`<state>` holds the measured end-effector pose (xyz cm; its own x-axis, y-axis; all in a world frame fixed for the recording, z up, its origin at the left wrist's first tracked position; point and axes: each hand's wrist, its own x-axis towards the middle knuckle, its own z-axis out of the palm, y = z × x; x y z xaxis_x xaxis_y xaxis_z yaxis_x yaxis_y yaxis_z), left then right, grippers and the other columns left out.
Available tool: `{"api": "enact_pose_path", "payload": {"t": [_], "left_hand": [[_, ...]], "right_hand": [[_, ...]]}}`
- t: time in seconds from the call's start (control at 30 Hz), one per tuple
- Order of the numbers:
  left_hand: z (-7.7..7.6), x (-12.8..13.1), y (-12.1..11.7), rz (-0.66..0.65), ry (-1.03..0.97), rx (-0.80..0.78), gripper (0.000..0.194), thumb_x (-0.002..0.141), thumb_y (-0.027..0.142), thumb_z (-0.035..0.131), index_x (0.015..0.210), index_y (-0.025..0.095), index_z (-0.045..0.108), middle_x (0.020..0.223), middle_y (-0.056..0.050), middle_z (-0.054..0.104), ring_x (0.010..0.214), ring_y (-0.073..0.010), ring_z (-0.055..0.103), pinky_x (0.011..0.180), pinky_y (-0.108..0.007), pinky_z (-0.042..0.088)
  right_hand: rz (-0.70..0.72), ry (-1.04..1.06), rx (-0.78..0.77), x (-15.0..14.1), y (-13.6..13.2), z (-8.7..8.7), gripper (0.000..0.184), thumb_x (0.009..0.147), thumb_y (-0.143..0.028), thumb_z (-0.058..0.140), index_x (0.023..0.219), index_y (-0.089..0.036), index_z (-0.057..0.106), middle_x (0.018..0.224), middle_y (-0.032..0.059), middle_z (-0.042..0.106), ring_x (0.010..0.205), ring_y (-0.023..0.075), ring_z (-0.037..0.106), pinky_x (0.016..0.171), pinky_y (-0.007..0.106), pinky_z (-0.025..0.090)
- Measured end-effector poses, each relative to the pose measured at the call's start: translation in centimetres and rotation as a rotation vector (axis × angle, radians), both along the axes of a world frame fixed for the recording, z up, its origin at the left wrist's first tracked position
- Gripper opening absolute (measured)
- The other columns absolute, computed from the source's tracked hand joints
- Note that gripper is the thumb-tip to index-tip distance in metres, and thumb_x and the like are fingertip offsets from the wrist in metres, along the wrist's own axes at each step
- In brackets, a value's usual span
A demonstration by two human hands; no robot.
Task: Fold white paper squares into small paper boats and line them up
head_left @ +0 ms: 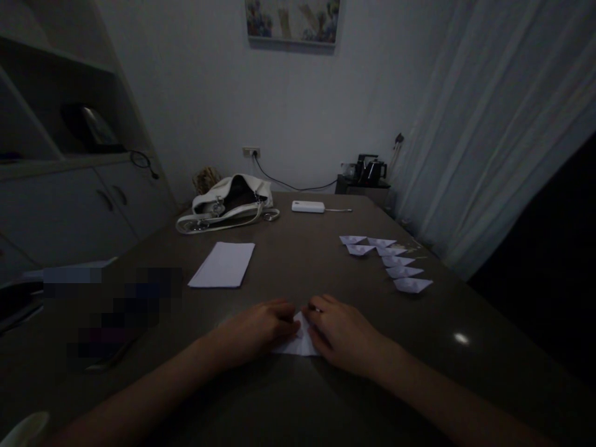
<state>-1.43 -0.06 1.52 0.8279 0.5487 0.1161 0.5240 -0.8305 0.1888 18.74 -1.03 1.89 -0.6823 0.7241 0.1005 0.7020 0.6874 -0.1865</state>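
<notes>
A partly folded sheet of white paper [302, 340] lies on the table between my hands, its top narrowing to a point and its lower edge straight. My left hand [261, 329] presses on its left side with curled fingers. From the right, my right hand [342, 332] grips the other slope, fingertips close to the peak; a ring shows on one finger. Both hands cover much of the paper. Several folded paper boats [403, 272] stand in a bent row to the right. A stack of white paper [223, 266] lies ahead on the left.
Farther back on the dark table [288, 261] are a white handbag [233, 202] and a white power bank [308, 207] with a short cable. A pale rounded rim [30, 428] shows at the lower left corner. A curtain [475, 124] hangs at the right.
</notes>
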Motion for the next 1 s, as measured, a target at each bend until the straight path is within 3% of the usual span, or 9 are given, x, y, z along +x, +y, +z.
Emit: {"api": "enact_pose_path", "payload": {"t": [0.27, 0.6, 0.73, 0.83, 1.0], "left_hand": [[-0.4, -0.1, 0.1, -0.011, -0.049, -0.019, 0.023, 0.092, 0.015, 0.044, 0.081, 0.015, 0.064, 0.084, -0.004, 0.057, 0.074, -0.0138, 0.052, 0.062, -0.024, 0.035], [1.1, -0.4, -0.4, 0.015, -0.103, -0.198, 0.023, 0.091, 0.019, 0.044, 0.086, 0.014, 0.065, 0.085, -0.006, 0.058, 0.075, -0.0140, 0.056, 0.065, -0.023, 0.042], [0.2, -0.4, 1.1, 0.075, -0.201, -0.228, 0.020, 0.091, 0.017, 0.044, 0.097, 0.015, 0.063, 0.086, -0.005, 0.060, 0.077, -0.0139, 0.057, 0.067, -0.023, 0.043], [-0.9, 0.2, 2.6, 0.172, -0.286, -0.172, 0.012, 0.088, 0.018, 0.052, 0.090, 0.015, 0.063, 0.086, -0.004, 0.060, 0.078, -0.0148, 0.057, 0.068, -0.024, 0.043], [-2.0, 0.9, 3.9, 0.136, -0.294, -0.079, 0.005, 0.084, 0.016, 0.057, 0.084, 0.014, 0.061, 0.084, -0.004, 0.056, 0.079, -0.0155, 0.054, 0.068, -0.024, 0.041]], "right_hand": [[-0.033, 0.005, 0.005, -0.1, 0.1, -0.3, 0.024, 0.086, -0.029, 0.050, 0.100, -0.013, 0.061, 0.097, 0.0090, 0.058, 0.090, 0.0208, 0.052, 0.072, 0.031, 0.042], [-0.115, 0.012, -0.004, -0.7, 0.0, 0.0, 0.022, 0.085, -0.031, 0.052, 0.091, -0.015, 0.065, 0.092, 0.0079, 0.058, 0.087, 0.0202, 0.053, 0.067, 0.029, 0.042], [-0.128, 0.032, -0.027, -0.6, 0.3, -0.2, 0.023, 0.082, -0.034, 0.056, 0.097, -0.019, 0.066, 0.095, 0.0073, 0.058, 0.090, 0.0213, 0.054, 0.072, 0.031, 0.043], [-0.141, 0.040, -0.041, -0.5, 0.5, -0.5, 0.024, 0.080, -0.035, 0.060, 0.097, -0.020, 0.067, 0.097, 0.0073, 0.058, 0.090, 0.0210, 0.053, 0.074, 0.032, 0.043], [-0.152, 0.074, -0.047, -0.6, 0.6, -0.8, 0.022, 0.079, -0.035, 0.061, 0.093, -0.019, 0.066, 0.097, 0.0068, 0.058, 0.091, 0.0201, 0.053, 0.076, 0.031, 0.043]]}}
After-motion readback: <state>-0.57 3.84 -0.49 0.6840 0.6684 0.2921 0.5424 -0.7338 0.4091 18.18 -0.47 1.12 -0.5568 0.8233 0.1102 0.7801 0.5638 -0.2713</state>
